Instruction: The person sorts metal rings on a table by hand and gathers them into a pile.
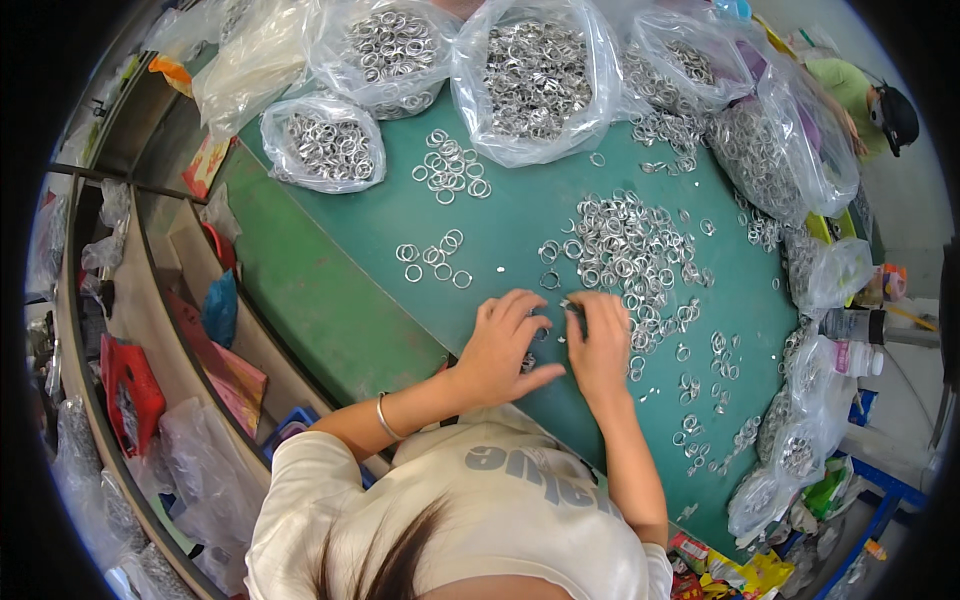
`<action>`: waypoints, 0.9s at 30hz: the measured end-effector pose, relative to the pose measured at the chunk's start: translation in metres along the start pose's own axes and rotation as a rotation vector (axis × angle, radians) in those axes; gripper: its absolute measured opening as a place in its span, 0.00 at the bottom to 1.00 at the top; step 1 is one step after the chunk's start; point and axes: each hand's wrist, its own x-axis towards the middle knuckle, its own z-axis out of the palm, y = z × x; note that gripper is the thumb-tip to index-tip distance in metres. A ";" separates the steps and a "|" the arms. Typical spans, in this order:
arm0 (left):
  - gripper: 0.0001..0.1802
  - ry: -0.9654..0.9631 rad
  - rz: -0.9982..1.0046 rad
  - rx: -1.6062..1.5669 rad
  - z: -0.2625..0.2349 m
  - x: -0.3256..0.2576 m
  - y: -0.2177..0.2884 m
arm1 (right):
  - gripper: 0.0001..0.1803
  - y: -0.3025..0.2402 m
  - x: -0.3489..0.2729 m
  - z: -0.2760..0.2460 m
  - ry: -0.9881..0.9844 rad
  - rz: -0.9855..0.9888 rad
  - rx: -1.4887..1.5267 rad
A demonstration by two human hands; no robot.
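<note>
A person in a pale shirt [520, 500] works over rings [625, 245] on a green surface [510, 220]. The left hand [507, 340], thumb parted from half-spread fingers, aims its fingertips toward 1 o'clock, thumb toward 3. The right hand [598, 338] curls its fingers toward 11 o'clock beside a small pale piece [566, 303]; motion blur leaves unclear whether fingers pinch it, or which way its long axis runs.

Round, the rings mostly lie flat in the two loose groups, their holes facing up, and overlap at mixed angles in the heap, too many to count, at 1 to 2 o'clock from the hands. About seven lie at 10 o'clock and roughly fifteen at 11. Three bags [535, 85] of rings line the far edge from 10 to 12 o'clock. One bracelet [384, 416] circles the left wrist. One person in a dark cap [896, 120] appears at 2 o'clock.
</note>
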 end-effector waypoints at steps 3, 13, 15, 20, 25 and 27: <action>0.21 -0.058 0.061 0.097 0.009 -0.009 -0.004 | 0.11 0.001 -0.011 -0.022 0.053 0.027 -0.315; 0.25 0.071 -0.080 0.043 0.016 -0.009 -0.008 | 0.16 -0.002 0.024 0.004 -0.013 -0.071 0.005; 0.29 0.060 -0.056 -0.016 0.009 -0.004 -0.002 | 0.14 -0.006 0.000 -0.007 -0.099 0.025 0.085; 0.26 -0.068 0.035 0.088 0.009 -0.001 0.002 | 0.15 -0.003 -0.017 -0.026 -0.161 0.379 0.402; 0.12 -0.109 0.159 0.079 0.018 -0.001 -0.004 | 0.18 0.012 0.052 -0.016 0.058 -0.074 -0.125; 0.10 -0.114 0.179 0.071 0.018 -0.001 -0.003 | 0.19 0.019 0.054 -0.013 0.023 -0.127 -0.234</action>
